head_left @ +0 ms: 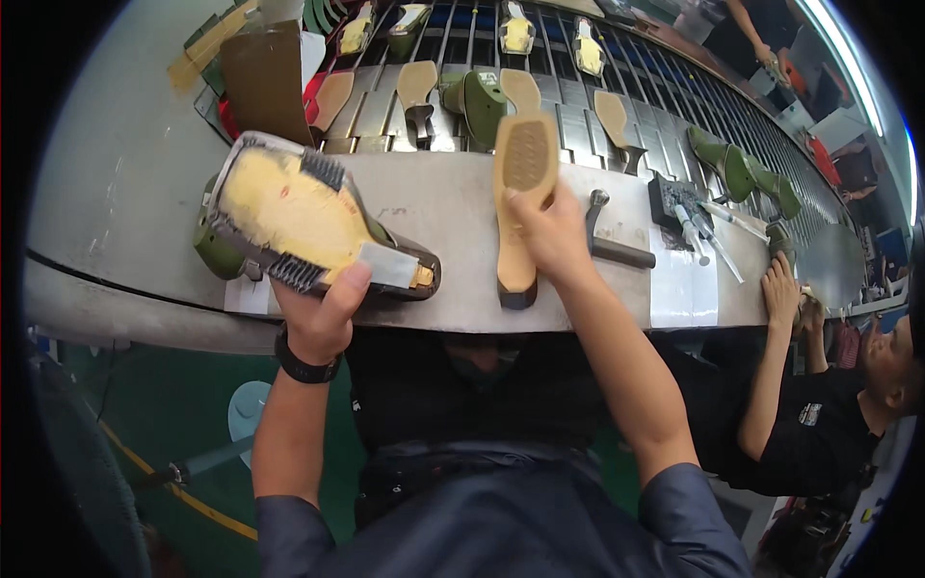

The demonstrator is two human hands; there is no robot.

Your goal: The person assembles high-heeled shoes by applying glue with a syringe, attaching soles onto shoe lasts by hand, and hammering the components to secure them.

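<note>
My left hand (pixel 323 313) grips a shoe upper on its last (pixel 289 202), turned bottom up. Its underside is coated yellow, with dark pleated edges and a pale grey strip at the narrow end. In my right hand (pixel 557 236) a tan shoe sole (pixel 527 154) stands nearly upright, with a dark heel at its lower end. The two pieces are apart, both over the metal bench (pixel 405 188). Just right of my right hand lies a hammer (pixel 621 253). Beneath the held upper, a green shoe piece (pixel 214 246) shows in part.
Behind the bench runs a slatted conveyor (pixel 568 130) carrying tan soles (pixel 417 85) and green uppers (pixel 474 101). Syringes (pixel 692 231) lie beside a black block (pixel 665 200) at right. A brown cardboard piece (pixel 265 82) stands at back left. A co-worker's hand (pixel 780 289) is at the right edge.
</note>
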